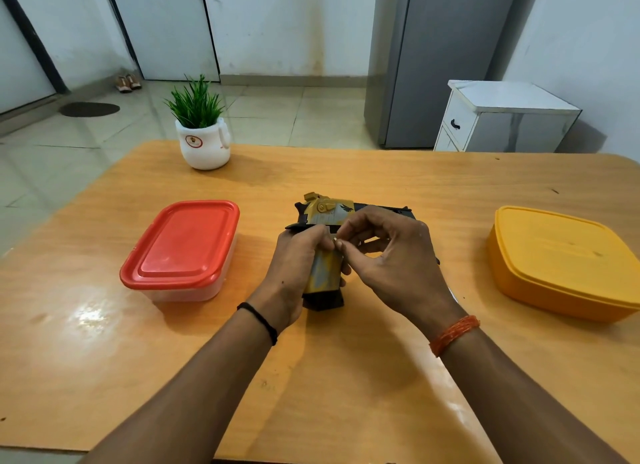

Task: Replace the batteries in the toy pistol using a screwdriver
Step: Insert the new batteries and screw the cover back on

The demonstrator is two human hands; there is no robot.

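Note:
A gold, grey and black toy pistol (327, 212) lies on its side in the middle of the wooden table (346, 377), grip toward me and barrel pointing right. My left hand (294, 276) wraps around the grip from the left. My right hand (391, 255) hovers over the grip, its thumb and forefinger pinched on a tiny brass-coloured screw (335, 237) at the top of the grip's side panel (325, 273). No screwdriver or batteries are in view.
A clear box with a red lid (183, 249) stands to the left of the pistol, and a closed yellow box (561, 259) to the right. A white pot with a green plant (204, 141) sits near the table's far edge.

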